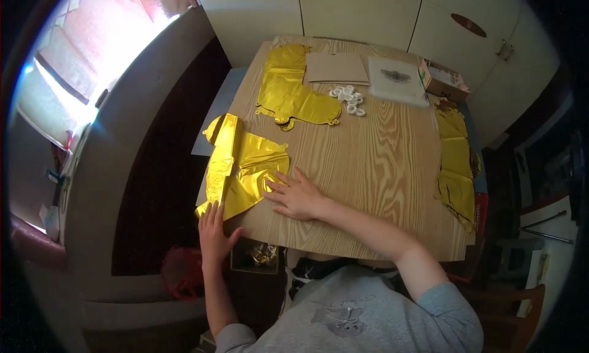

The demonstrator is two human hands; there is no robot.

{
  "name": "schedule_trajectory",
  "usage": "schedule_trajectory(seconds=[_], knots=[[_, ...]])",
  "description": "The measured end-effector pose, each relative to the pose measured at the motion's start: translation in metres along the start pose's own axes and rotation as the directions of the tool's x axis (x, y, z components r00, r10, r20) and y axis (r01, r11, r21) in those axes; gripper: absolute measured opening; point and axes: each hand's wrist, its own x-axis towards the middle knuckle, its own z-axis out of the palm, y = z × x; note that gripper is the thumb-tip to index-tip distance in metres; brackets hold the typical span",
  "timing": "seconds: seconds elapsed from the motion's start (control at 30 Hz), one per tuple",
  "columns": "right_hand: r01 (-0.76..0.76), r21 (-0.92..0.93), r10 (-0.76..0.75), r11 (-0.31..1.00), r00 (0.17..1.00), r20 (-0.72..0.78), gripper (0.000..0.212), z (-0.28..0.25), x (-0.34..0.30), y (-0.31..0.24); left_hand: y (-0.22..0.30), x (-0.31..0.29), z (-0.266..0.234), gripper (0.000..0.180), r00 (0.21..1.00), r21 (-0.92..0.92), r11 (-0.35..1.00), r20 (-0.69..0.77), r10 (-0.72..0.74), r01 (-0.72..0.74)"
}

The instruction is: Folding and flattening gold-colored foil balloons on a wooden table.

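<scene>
A flat gold foil balloon (251, 162) lies at the table's left front corner, its left side folded over in a long strip. My left hand (213, 235) is at the near end of that strip, fingers stretched out and touching the foil, thumb apart. Lying flat with spread fingers, my right hand (297, 196) presses on the balloon's right edge. Neither hand grips anything. Farther back rests a pile of flat L-shaped gold foil balloons (288, 95), with small tabs along the edges.
Behind are small white rings (348, 97), a cardboard sheet (337, 68), clear plastic bags (399, 86) and an open box (446, 81). More gold foil (455, 162) lies along the right edge. Below the front edge stands a bin (254, 258) with scraps. Cabinets (356, 15) line the back.
</scene>
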Motion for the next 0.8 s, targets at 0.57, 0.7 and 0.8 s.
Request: schedule_trajectory(seconds=[0.57,0.7,0.8], knots=[[-0.024,0.144,0.080,0.989,0.915,-0.395,0.076,0.009,0.038,-0.004,-0.057,0.090,-0.070,0.028,0.841,0.286,0.958,-0.512,0.173,-0.024],[0.024,0.156,0.052,0.988,0.885,-0.462,0.082,-0.007,0.050,-0.013,-0.058,0.133,-0.126,0.030,0.813,0.367,0.930,-0.549,0.192,0.028],[0.038,0.171,0.046,0.984,0.885,-0.463,0.090,-0.005,0.049,-0.013,-0.059,0.166,-0.163,0.022,0.769,0.337,0.941,-0.613,0.184,0.044]])
